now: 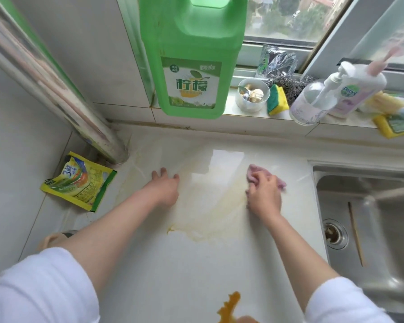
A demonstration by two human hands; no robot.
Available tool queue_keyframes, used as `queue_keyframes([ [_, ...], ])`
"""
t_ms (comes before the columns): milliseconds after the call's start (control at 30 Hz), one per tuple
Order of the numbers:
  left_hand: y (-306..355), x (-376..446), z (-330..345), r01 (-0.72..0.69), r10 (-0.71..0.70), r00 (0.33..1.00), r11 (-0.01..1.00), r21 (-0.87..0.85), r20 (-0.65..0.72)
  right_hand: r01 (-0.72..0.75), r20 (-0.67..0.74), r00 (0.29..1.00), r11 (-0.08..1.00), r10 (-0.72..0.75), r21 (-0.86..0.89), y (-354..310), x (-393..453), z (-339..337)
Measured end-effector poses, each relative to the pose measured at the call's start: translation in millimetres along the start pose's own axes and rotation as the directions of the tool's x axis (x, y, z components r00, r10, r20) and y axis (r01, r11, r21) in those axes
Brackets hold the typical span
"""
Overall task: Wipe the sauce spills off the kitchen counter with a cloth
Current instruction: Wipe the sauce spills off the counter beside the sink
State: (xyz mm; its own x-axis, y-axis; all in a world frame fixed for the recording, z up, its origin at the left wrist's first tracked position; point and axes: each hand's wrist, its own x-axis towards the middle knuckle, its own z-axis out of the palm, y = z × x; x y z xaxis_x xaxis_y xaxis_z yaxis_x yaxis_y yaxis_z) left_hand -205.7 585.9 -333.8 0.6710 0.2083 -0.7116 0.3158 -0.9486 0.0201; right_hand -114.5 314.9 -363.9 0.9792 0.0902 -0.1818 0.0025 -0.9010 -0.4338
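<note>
Orange sauce blob thick at near edge of white counter; farther in, pale yellow smear spread thin between both hands. Left hand flat on counter, fingers straight, grasping nothing. Right hand curled round pink cloth, pressed to counter at smear's right edge, cloth bunched, showing past fingers. Steel sink to right, one chopstick lying in basin near drain. Yellow-green packet at left, crumpled. On sill: green detergent jug, small white cup holding garlic bits, yellow-green sponge, clear pump bottle, white Dettol bottle.
</note>
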Motion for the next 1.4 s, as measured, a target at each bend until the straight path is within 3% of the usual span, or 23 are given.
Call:
queue_keyframes([
  [67,7.0,-1.0,-0.1,0.025,-0.026,0.999,0.999,0.028,0.027,0.221,0.174,0.959,0.974,-0.225,0.041,-9.3,-31.7,11.7],
  [167,10.0,-3.0,-2.6,0.026,-0.028,0.998,0.999,0.036,0.055,0.528,0.462,0.705,0.833,-0.538,0.166,10.4,-67.2,-8.4],
  [200,9.7,-3.8,-3.0,0.023,-0.026,0.997,0.999,0.036,0.066,0.509,0.47,0.716,0.847,-0.516,0.152,24.4,-60.6,-20.3],
  [300,11.0,-6.0,-2.8,0.04,-0.042,0.996,0.999,0.028,0.073,0.19,0.222,0.956,0.981,-0.193,0.037,61.9,-11.8,-46.9],
  [400,15.6,-8.0,-3.0,0.062,-0.064,0.996,0.997,0.034,0.068,-0.149,-0.048,0.986,0.979,0.158,0.141,61.2,5.1,-42.5],
  [433,15.3,-8.0,-3.8,0.077,-0.079,0.995,0.997,0.032,0.067,-0.131,-0.045,0.989,0.979,0.139,0.156,50.0,-2.7,-34.3],
  [500,21.2,-10.0,-7.5,0.132,-0.133,0.991,0.99,0.048,0.026,0.104,0.188,0.973,0.981,-0.135,0.164,36.3,-34.0,-22.2],
  [567,35.6,-15.9,-13.9,0.196,-0.191,0.979,0.977,0.083,-0.067,0.352,0.474,0.788,0.919,-0.394,0.179,45.1,-60.4,-28.5],
  [600,43.6,-19.1,-15.0,0.184,-0.176,0.98,0.98,0.076,-0.096,0.397,0.542,0.731,0.904,-0.414,0.156,56.1,-55.1,-40.4],
  [633,56.4,-21.0,-14.2,0.121,-0.113,0.986,0.991,0.063,-0.124,0.401,0.548,0.737,0.909,-0.395,0.116,70.0,-41.6,-55.2],
  [733,85.9,-25.9,-2.0,-0.117,0.121,0.982,0.993,0.036,-0.143,0.135,0.248,0.959,0.99,-0.137,0.024,93.9,4.4,-91.5],
  [800,102.6,-27.1,7.9,-0.14,0.14,0.986,0.99,0.008,-0.095,-0.068,0.028,0.997,0.991,0.065,0.119,89.8,11.2,-93.9],
  [833,108.1,-26.9,12.6,-0.127,0.126,0.988,0.992,0.002,-0.087,-0.107,0.018,0.994,0.961,0.106,0.255,81.1,4.3,-85.7],
  [867,112.1,-26.5,16.2,-0.11,0.109,0.99,0.994,-0.004,-0.085,-0.107,0.077,0.993,0.929,0.085,0.355,72.9,-9.9,-77.0],
  [933,117.4,-26.0,19.1,-0.085,0.085,0.994,0.996,-0.006,-0.07,0.116,0.242,0.947,0.927,-0.212,0.356,74.5,-46.9,-62.9],
  [967,116.5,-25.3,19.6,-0.081,0.081,0.995,0.997,-0.007,-0.056,0.267,0.366,0.857,0.921,-0.362,0.284,81.7,-63.4,-60.5],
  [1033,117.0,-23.0,20.5,-0.077,0.077,0.997,0.997,-0.01,-0.03,0.367,0.579,0.72,0.918,-0.384,0.153,106.2,-62.7,-77.1],
  [1067,117.5,-23.3,19.8,-0.073,0.072,0.997,0.997,-0.01,-0.02,0.349,0.599,0.725,0.931,-0.34,0.106,118.9,-51.8,-90.3],
  [1100,117.9,-23.8,18.6,-0.067,0.067,0.998,0.998,-0.016,-0.012,0.288,0.54,0.796,0.956,-0.274,0.061,133.4,-36.7,-98.8],
  [1167,120.2,-25.5,16.7,-0.06,0.06,0.998,0.997,-0.04,0.002,0.067,0.296,0.952,0.997,-0.077,0.044,151.7,-6.2,-110.6],
  [1200,121.0,-26.2,16.3,-0.057,0.057,0.998,0.997,-0.051,0.005,-0.012,0.189,0.982,0.998,0.001,0.057,155.1,4.3,-108.0],
  [1300,122.0,-27.8,17.8,-0.04,0.038,0.999,0.997,-0.073,-0.022,0.076,0.17,0.981,0.99,-0.095,0.116,134.1,-1.3,-76.1],
  [1400,120.2,-28.5,19.4,-0.031,0.026,0.998,0.995,-0.094,-0.051,0.386,0.401,0.817,0.91,-0.413,0.149,119.0,-51.3,-58.8],
])
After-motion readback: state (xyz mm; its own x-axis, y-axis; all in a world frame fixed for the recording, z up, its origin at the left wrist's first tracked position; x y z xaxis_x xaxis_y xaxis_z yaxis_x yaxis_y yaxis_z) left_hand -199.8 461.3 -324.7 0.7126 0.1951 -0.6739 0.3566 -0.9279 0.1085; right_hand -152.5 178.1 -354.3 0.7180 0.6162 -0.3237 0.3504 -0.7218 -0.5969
